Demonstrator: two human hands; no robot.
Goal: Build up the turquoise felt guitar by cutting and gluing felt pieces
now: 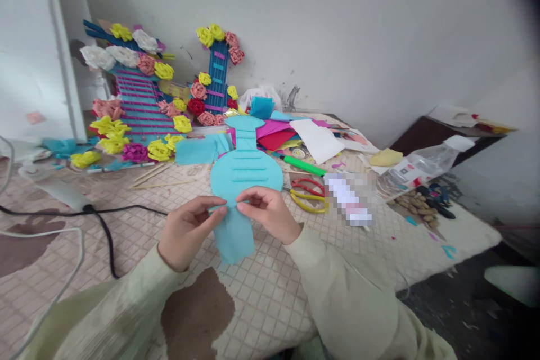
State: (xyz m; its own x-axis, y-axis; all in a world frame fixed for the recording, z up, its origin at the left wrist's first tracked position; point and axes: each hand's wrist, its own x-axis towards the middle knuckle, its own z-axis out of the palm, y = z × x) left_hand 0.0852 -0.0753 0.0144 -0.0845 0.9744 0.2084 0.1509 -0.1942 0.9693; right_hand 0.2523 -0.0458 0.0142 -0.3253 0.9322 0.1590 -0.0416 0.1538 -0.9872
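A light blue felt piece shaped like a round-bodied vase with ribbed strips and a long neck lies on the chequered table cover. My left hand and my right hand both pinch its lower part, fingertips close together at the middle. A loose flap of the same blue felt hangs down between my wrists. Both sleeves are pale cream.
Red and yellow scissors, a green marker, coloured paper sheets and a plastic bottle lie to the right. Blue frames with paper roses stand at the back left. A black cable crosses the left side.
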